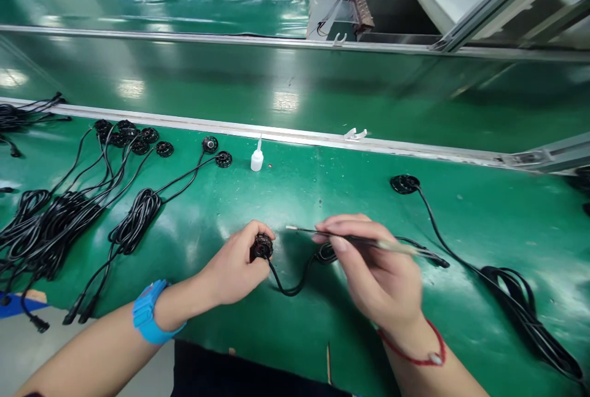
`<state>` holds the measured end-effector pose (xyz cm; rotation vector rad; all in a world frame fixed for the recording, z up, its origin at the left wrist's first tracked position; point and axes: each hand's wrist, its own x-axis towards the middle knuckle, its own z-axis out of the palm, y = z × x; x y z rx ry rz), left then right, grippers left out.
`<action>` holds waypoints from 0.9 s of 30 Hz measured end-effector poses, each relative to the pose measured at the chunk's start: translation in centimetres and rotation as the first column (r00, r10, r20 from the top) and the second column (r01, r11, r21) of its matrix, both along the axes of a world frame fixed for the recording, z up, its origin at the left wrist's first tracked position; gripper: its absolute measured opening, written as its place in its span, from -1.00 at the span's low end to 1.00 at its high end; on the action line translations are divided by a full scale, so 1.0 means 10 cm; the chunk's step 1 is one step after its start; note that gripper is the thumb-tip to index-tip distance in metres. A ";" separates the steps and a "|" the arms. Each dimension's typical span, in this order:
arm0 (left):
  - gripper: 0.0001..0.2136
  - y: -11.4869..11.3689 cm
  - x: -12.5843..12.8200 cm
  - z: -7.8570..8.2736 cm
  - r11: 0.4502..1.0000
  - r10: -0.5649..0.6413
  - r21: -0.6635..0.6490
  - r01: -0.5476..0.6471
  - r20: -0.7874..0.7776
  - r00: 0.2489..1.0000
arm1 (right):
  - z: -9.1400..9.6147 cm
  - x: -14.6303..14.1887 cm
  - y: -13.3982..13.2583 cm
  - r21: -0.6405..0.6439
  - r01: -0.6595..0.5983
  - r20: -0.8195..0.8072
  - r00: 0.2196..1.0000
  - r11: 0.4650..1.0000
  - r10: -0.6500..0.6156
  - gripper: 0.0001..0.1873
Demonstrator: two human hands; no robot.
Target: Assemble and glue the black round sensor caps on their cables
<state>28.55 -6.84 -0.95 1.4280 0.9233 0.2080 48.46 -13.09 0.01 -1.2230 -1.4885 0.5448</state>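
My left hand (239, 265) is closed around a round black cable head (262, 247), holding it just above the green table. Its open, ribbed face points up and toward the right. From it a black cable (295, 291) curves right to a coil partly hidden under my right hand (380, 268). Pinched between my right thumb and fingers is a thin dark pen-like tool (359, 239), lying nearly level. The tool's pale tip (291, 227) points left, a short gap from the cable head. Beyond my hands stands a small white dropper bottle (257, 158).
Bundled black cables with round heads (59, 225) lie at left, with a smaller pair (138, 219) beside them. Another cable with a round head (404, 184) lies at right. A white metal rail (184, 123) runs behind, carrying a white clip (354, 134).
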 end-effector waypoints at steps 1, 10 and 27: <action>-0.71 0.00 0.00 -0.01 1.000 -0.001 0.003 0.001 -0.006 1.000 | 0.03 -0.03 -0.04 0.011 -0.020 -0.090 0.996 1.000 0.020 -0.72; -0.74 0.01 0.02 0.03 0.998 0.005 0.064 -0.001 -0.058 0.998 | 0.08 -0.18 -0.10 0.030 -0.229 0.063 0.972 0.973 0.227 -0.62; -0.73 -0.04 0.06 -0.03 0.972 -0.092 0.202 0.117 -0.126 0.988 | 0.18 -0.32 -0.13 -0.076 -0.255 0.373 0.889 0.964 0.265 -0.77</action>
